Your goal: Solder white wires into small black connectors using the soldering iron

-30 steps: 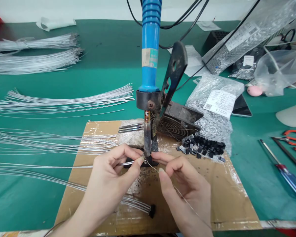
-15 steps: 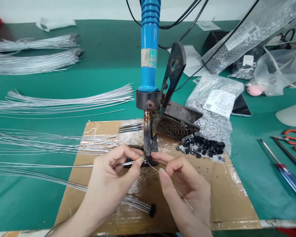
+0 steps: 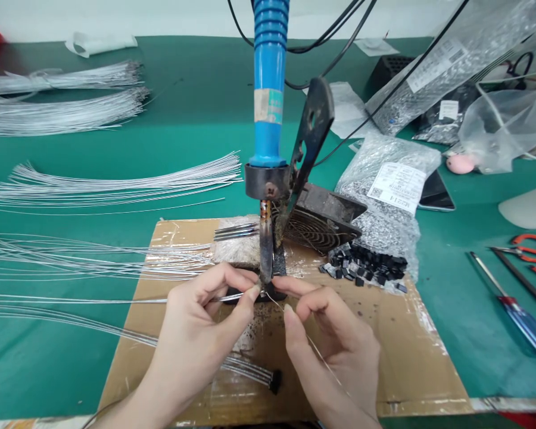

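Observation:
A blue-handled soldering iron (image 3: 268, 107) stands tip down in a dark metal holder (image 3: 310, 149) over a cardboard sheet (image 3: 406, 351). My left hand (image 3: 205, 333) pinches a thin silver wire (image 3: 116, 301) that runs in from the left, its end at the iron's tip. My right hand (image 3: 335, 345) pinches a fine solder wire (image 3: 315, 351) and holds its end to the same tip. Both hands' fingers are closed. A finished bundle of wires with a black end piece (image 3: 274, 381) lies on the cardboard near my left wrist.
Bundles of silver wires (image 3: 93, 187) lie spread over the green mat on the left. A pile of small black parts (image 3: 366, 265) and plastic bags (image 3: 393, 185) sit right of the iron. A screwdriver (image 3: 513, 313) and red-handled pliers (image 3: 533, 250) lie at the far right.
My right hand has shifted slightly left, feeding the solder wire toward the tip. The left hand and its wire stay put.

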`<move>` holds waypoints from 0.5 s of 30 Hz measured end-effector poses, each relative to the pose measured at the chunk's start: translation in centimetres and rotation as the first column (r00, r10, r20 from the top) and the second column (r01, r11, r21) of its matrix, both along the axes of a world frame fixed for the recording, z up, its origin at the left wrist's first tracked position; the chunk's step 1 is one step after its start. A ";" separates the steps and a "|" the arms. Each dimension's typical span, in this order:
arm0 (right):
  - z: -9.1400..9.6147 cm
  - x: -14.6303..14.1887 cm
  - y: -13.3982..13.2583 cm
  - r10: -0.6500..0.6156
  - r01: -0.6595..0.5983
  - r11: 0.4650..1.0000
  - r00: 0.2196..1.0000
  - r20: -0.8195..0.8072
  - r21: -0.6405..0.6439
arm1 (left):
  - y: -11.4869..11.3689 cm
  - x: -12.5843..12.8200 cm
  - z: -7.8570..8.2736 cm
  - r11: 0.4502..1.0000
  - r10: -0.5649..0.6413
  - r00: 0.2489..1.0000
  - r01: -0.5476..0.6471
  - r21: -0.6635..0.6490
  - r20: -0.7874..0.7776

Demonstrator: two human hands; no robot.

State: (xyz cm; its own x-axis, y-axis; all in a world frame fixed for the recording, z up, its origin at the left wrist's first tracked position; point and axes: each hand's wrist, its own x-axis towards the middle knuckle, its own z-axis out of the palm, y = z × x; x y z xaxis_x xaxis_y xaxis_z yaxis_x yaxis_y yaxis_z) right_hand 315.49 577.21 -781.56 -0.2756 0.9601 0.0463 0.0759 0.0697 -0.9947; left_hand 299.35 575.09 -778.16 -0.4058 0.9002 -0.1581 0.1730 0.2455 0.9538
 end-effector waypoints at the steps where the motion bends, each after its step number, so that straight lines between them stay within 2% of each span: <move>1: 0.0 0.0 0.0 -0.002 0.002 1.000 1.000 -0.003 0.008 | 0.0 0.0 0.0 1.000 0.002 1.000 -0.002 0.011 0.000; 15: -0.2 -0.2 -0.1 -0.018 0.020 0.999 0.999 -0.047 0.044 | -0.1 0.1 -0.3 0.999 0.001 1.000 -0.002 0.041 0.018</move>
State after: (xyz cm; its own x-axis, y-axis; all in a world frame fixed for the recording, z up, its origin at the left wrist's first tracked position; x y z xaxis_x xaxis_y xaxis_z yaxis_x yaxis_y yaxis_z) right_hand 315.27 577.14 -781.77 -0.2543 0.9618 0.1013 0.0311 0.1128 -0.9931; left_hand 299.49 575.02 -778.47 -0.4045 0.9055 -0.1280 0.1555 0.2060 0.9661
